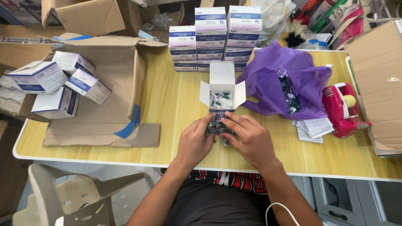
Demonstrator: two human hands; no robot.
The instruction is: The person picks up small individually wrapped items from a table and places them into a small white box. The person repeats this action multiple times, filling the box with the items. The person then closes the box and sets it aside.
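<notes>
My left hand (195, 142) and my right hand (250, 140) are side by side on the yellow table (176, 104), fingers curled around a small heap of green and purple vials (217, 127). Just beyond my fingertips stands a small white box (222, 81) with its flaps open and a few vials inside. To its right lies a purple bag (272, 83), open, with more vials showing in its mouth.
Stacked white and purple boxes (215, 37) stand at the table's far edge. A flattened cardboard carton (109, 83) with loose boxes (58, 86) covers the left. A red tape dispenser (343, 109) and folded paper leaflets (312, 127) lie right. A grey chair (71, 192) sits lower left.
</notes>
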